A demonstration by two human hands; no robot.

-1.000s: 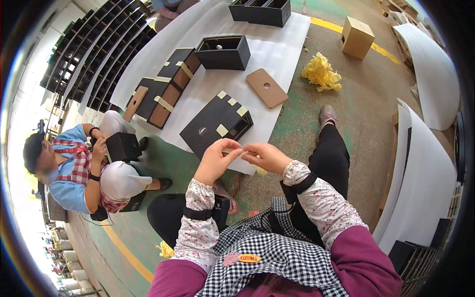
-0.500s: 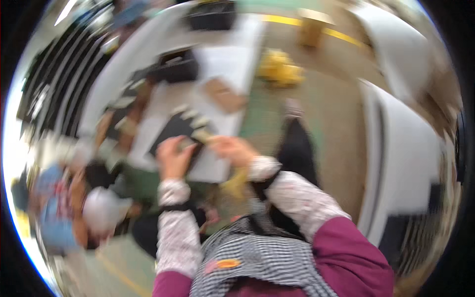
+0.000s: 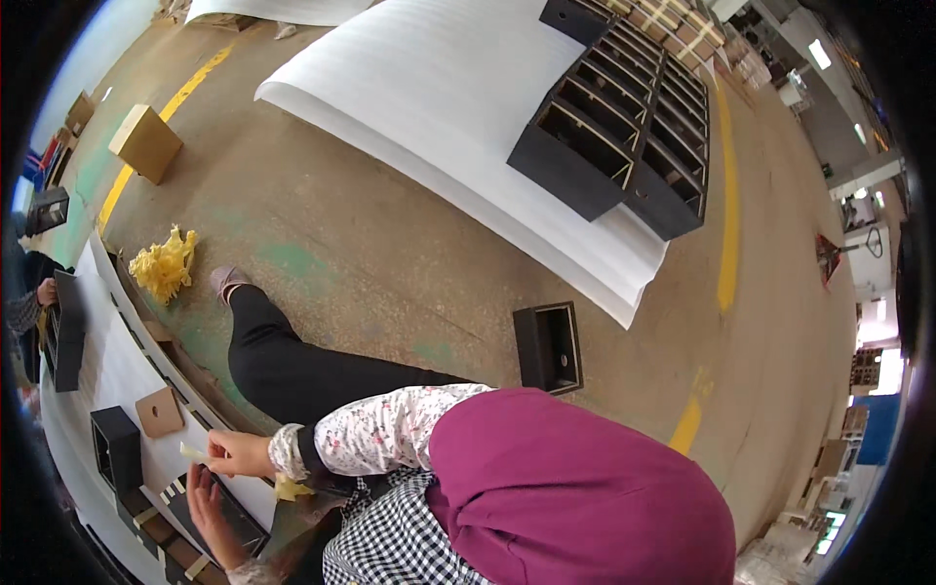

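Observation:
My right hand is closed in a pinch on a short pale strip, which sticks out past the fingertips. Close below it, my left hand has its fingers stretched out over a black panel on the white-covered table. Whether the left fingers touch the panel cannot be told. Along the panel's edge sit several small pale pieces. A brown square board with a small hole lies just beyond, beside an open black box.
Another person's hand is at a black box farther along the table. On the floor are a yellow bundle, a cardboard box and a black box. Several black boxes stand on white sheeting.
The view has swung to the right, so the table and both hands now appear at the lower left. My right hand still pinches the pale strip; the left fingers are stretched out.

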